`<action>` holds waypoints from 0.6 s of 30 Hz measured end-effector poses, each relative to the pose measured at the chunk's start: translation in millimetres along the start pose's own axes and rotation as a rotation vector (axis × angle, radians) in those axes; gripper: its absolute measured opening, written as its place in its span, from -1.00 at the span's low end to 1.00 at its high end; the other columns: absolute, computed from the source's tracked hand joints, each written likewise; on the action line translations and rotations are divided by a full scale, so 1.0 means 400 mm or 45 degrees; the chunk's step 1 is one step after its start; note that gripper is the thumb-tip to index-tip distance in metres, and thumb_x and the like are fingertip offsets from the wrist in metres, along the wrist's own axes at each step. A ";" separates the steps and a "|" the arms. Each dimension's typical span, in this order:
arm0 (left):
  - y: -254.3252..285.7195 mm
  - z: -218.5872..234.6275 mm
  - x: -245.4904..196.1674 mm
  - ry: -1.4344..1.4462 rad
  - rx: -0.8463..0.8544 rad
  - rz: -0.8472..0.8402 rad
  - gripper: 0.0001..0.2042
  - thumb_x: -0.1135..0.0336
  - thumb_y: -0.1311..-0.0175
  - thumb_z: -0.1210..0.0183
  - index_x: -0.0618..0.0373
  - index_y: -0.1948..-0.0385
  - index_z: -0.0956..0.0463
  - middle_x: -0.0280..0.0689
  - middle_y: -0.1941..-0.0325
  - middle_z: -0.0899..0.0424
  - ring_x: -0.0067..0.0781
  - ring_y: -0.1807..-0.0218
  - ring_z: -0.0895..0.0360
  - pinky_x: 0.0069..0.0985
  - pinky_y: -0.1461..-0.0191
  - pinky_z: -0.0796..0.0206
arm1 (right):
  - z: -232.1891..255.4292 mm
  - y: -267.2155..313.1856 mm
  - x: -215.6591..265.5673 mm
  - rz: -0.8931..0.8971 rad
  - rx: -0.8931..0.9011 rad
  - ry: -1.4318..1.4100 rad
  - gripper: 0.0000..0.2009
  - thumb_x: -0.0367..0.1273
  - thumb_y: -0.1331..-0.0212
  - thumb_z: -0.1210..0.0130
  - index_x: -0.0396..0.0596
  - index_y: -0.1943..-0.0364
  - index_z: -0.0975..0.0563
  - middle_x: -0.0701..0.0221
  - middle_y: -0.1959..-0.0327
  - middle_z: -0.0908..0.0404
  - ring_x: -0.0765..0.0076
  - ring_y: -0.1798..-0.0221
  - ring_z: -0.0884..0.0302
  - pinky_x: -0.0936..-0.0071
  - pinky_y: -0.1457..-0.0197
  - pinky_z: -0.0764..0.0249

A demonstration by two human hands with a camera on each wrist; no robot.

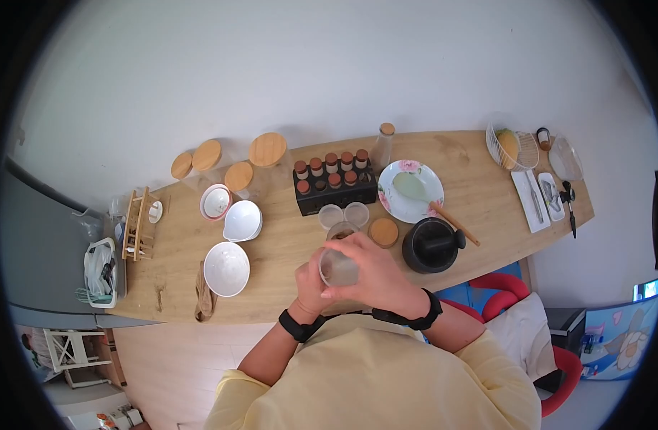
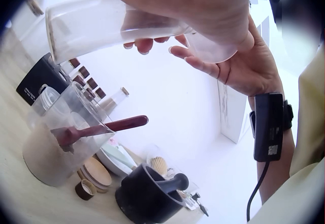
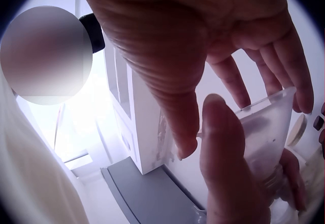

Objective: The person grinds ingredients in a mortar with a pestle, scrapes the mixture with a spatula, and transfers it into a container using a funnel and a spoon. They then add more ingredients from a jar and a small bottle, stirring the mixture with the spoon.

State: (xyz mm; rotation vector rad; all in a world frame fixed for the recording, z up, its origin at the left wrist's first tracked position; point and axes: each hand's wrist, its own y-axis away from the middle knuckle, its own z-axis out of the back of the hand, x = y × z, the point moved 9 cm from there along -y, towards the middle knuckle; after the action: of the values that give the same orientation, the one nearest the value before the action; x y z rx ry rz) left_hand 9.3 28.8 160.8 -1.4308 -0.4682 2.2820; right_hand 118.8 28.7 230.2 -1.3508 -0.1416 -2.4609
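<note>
My left hand [image 1: 309, 288] grips a clear glass bottle [image 2: 96, 23] near its neck. A translucent plastic funnel [image 3: 264, 132] sits at the bottle's mouth, its wide rim toward me in the head view. My right hand [image 1: 382, 276] holds the funnel's rim, thumb on the near side and fingers on the far side. A little brownish matter shows inside the funnel. Just beyond the hands stands a clear jar [image 2: 38, 153] of pale brown powder, a dark red spoon [image 2: 109, 126] leaning in it. The left fingers are partly hidden behind the funnel.
Around the hands are a round wooden lid [image 1: 383, 232], a black mortar [image 1: 422, 256] with its pestle, a floral plate [image 1: 391, 209] and a black rack [image 1: 316, 203] of small corked bottles. White bowls [image 1: 226, 269] and wooden-lidded jars [image 1: 268, 149] stand to the left.
</note>
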 end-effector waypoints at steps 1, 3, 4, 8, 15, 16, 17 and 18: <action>0.001 0.002 -0.002 0.001 0.004 0.001 -0.36 0.12 0.24 -0.37 0.18 0.06 -0.34 -0.25 0.47 -0.53 -0.40 0.52 -0.47 -0.54 0.41 -0.35 | -0.004 0.000 -0.002 0.010 0.009 -0.015 -0.34 -0.15 0.25 -0.38 -0.04 -0.04 -0.43 0.26 0.11 -0.40 0.17 0.05 -0.44 0.38 0.03 -0.39; 0.002 0.005 0.006 0.061 0.026 0.053 -0.32 -0.03 0.28 -0.36 0.17 0.10 -0.34 -0.17 0.48 -0.54 -0.17 0.53 -0.53 -0.43 0.41 -0.40 | -0.006 -0.004 -0.005 0.030 -0.014 -0.024 -0.34 -0.15 0.23 -0.38 -0.07 -0.05 -0.42 0.25 0.08 -0.40 0.16 0.02 -0.43 0.37 0.02 -0.39; 0.001 0.009 0.010 0.062 0.027 0.051 -0.32 -0.03 0.28 -0.36 0.17 0.10 -0.34 -0.17 0.48 -0.54 -0.17 0.53 -0.53 -0.43 0.41 -0.40 | -0.004 -0.007 -0.007 0.053 -0.036 -0.033 -0.33 -0.15 0.21 -0.37 -0.09 -0.06 -0.40 0.23 0.05 -0.40 0.14 0.00 -0.42 0.36 0.00 -0.39; 0.016 0.052 0.071 0.102 -0.102 0.118 -0.30 -0.14 0.25 -0.33 0.20 0.13 -0.34 -0.20 0.43 -0.53 -0.29 0.43 -0.54 -0.45 0.34 -0.39 | 0.066 -0.011 -0.121 0.150 -0.292 -0.108 -0.28 -0.08 0.21 -0.35 -0.08 -0.09 -0.35 0.17 0.09 -0.44 0.05 0.06 -0.43 0.29 0.05 -0.39; 0.101 0.113 0.283 0.323 -0.299 0.421 -0.24 -0.18 0.20 -0.30 0.27 0.07 -0.30 -0.27 0.27 -0.43 -0.44 0.25 -0.41 -0.48 0.22 -0.32 | 0.003 0.048 -0.351 -0.362 -0.038 0.166 -0.36 -0.19 0.08 -0.29 -0.09 -0.12 -0.33 0.13 0.16 -0.52 0.16 0.15 -0.51 0.35 0.07 -0.42; 0.102 0.113 0.287 0.322 -0.296 0.422 -0.24 -0.18 0.20 -0.30 0.27 0.07 -0.30 -0.27 0.27 -0.43 -0.44 0.25 -0.41 -0.48 0.22 -0.32 | -0.030 0.051 -0.354 -0.404 0.118 0.161 -0.42 -0.25 0.04 -0.27 -0.09 -0.12 -0.34 0.17 0.19 -0.54 0.25 0.21 -0.54 0.41 0.11 -0.44; 0.103 0.112 0.292 0.322 -0.290 0.423 -0.24 -0.18 0.19 -0.30 0.27 0.07 -0.29 -0.28 0.27 -0.44 -0.44 0.25 -0.41 -0.49 0.23 -0.31 | -0.039 0.047 -0.360 -0.406 0.118 0.158 -0.42 -0.25 0.04 -0.27 -0.09 -0.12 -0.34 0.17 0.19 -0.54 0.25 0.21 -0.54 0.41 0.11 -0.44; 0.105 0.110 0.296 0.322 -0.283 0.424 -0.25 -0.18 0.19 -0.30 0.26 0.06 -0.29 -0.28 0.28 -0.44 -0.44 0.25 -0.42 -0.49 0.23 -0.31 | -0.055 0.038 -0.364 -0.366 0.096 -0.031 -0.45 -0.26 0.01 -0.24 -0.10 -0.10 -0.36 0.16 0.23 -0.55 0.19 0.20 -0.54 0.36 0.12 -0.44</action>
State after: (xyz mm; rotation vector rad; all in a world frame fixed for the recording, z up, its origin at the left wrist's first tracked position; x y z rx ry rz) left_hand -83.7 49.1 67.8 -2.0100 -0.4425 2.3029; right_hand 178.6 43.8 95.6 -1.4140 -0.4594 -2.6392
